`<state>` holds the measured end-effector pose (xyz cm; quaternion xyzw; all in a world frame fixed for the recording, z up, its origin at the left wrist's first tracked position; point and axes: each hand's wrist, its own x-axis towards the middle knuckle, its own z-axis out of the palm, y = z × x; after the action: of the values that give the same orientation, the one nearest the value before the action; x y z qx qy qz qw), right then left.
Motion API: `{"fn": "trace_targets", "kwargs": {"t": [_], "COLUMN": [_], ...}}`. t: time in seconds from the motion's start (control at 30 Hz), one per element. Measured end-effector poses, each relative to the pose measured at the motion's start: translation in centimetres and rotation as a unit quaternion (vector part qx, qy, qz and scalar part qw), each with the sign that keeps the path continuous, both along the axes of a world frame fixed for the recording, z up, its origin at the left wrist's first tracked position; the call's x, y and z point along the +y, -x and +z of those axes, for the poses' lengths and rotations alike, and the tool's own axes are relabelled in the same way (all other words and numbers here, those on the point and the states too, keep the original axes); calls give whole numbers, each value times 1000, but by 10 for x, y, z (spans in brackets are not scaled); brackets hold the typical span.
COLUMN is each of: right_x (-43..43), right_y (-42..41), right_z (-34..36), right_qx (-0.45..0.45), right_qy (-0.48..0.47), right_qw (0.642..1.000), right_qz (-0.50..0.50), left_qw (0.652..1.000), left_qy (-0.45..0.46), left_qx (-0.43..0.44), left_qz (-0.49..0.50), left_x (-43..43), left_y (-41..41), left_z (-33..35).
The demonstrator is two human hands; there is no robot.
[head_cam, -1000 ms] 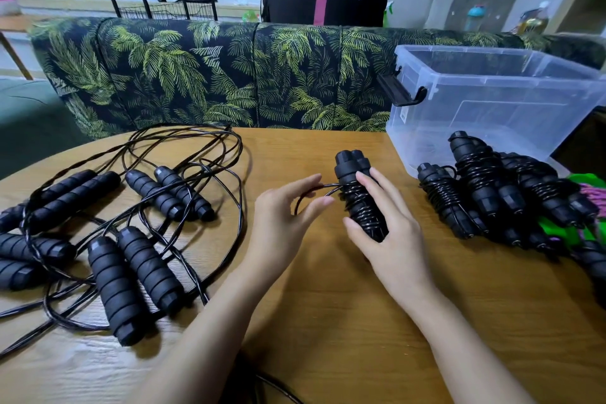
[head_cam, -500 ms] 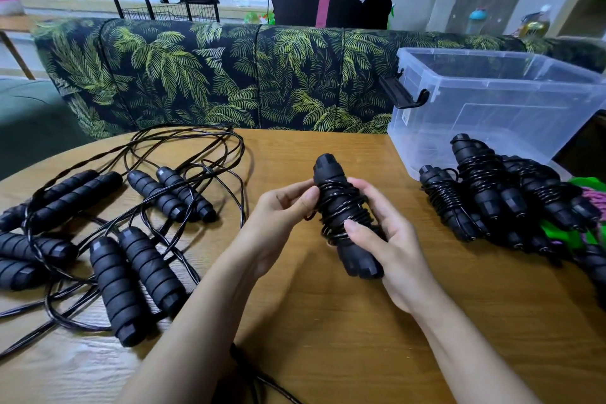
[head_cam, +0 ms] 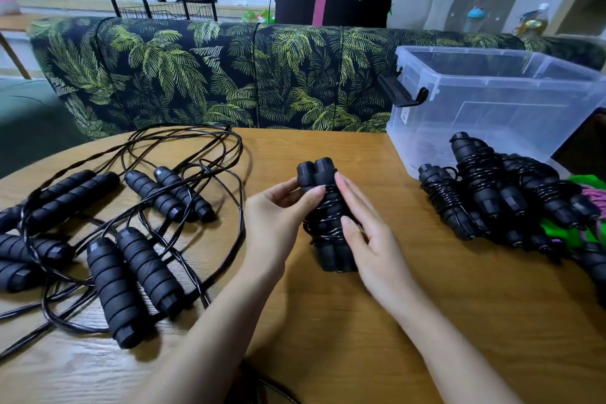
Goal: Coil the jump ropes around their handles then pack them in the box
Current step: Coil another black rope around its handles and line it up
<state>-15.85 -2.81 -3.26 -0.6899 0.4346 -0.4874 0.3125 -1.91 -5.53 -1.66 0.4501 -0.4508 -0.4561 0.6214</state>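
A coiled jump rope [head_cam: 319, 180], two black handles side by side with black cord wound round their middle, stands upright above the table's centre. My left hand [head_cam: 277, 223] grips it from the left, thumb across the cord. My right hand [head_cam: 370, 239] lies against its right side with fingers nearly straight. Several uncoiled jump ropes [head_cam: 131, 259] with black foam handles and tangled cords lie at the left. A pile of coiled jump ropes [head_cam: 492, 193] sits at the right, in front of the clear plastic box [head_cam: 492, 102], which looks empty.
The wooden table [head_cam: 360, 338] is round-edged at the left. A palm-print sofa [head_cam: 213, 75] runs behind it, and a person in a black top sits beyond. Green and pink items [head_cam: 587, 190] lie at the far right by the coiled pile.
The bundle has been turned upright, and the loose cord end my left hand held is now wound in. My left hand closed onto the bundle; my right hand's fingers straightened along its side.
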Motion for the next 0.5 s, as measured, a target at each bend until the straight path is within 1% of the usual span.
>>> {"fn": "trace_targets", "kwargs": {"t": [0.03,0.1,0.17,0.23,0.33,0.4,0.5], "right_x": [1,4,8,8,5,0,-1], "right_y": [-4,-10,-13,-14,-11,-5,3], "right_z": [-1,-4,-8,-12,-15,-16,-14], "right_qx": [29,91,195,257,281,293,286], "right_qy": [13,10,15,34,44,48,54], "right_qw": [999,995,978,955,935,927,934], "right_qz": [-11,-28,-78,-148,-213,-231,-208], "left_qw": [1000,997,990,974,939,922,937], "left_qy": [11,25,43,69,105,120,117], "left_qx": [-18,-66,-137,-216,-325,-366,-328], "left_qz": [7,17,18,3,-36,-38,0], "left_x": [1,1,2,2,2,2,-1], "left_y": [2,5,6,6,8,10,8], "left_z": [-1,-4,-5,-7,-11,-13,-11]}}
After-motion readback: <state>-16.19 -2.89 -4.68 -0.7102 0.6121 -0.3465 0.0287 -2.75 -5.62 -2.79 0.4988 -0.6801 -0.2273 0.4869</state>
